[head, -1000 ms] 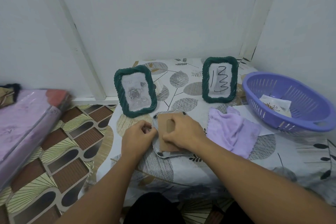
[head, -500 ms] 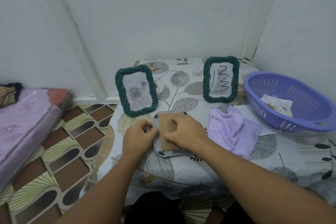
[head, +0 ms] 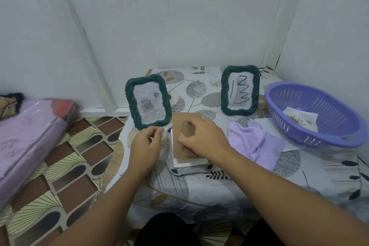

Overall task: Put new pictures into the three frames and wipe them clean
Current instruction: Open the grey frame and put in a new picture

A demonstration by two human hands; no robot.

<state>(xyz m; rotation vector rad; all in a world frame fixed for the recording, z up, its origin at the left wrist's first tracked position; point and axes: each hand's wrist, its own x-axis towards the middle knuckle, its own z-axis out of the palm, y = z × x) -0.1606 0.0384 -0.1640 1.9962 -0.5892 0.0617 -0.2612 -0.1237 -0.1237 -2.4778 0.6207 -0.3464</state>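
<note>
On the leaf-patterned counter [head: 229,183], the third frame [head: 180,169] lay face-down at six o'clock from the two upright green rope-edged frames [head: 148,101], long axis running twelve-to-six. The right hand [head: 203,137] gripped its brown cardboard backing [head: 182,141]; the left hand [head: 146,145] pinched at the frame's nine o'clock edge

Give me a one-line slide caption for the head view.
Both hands work a brown backing board on a face-down frame.
</note>
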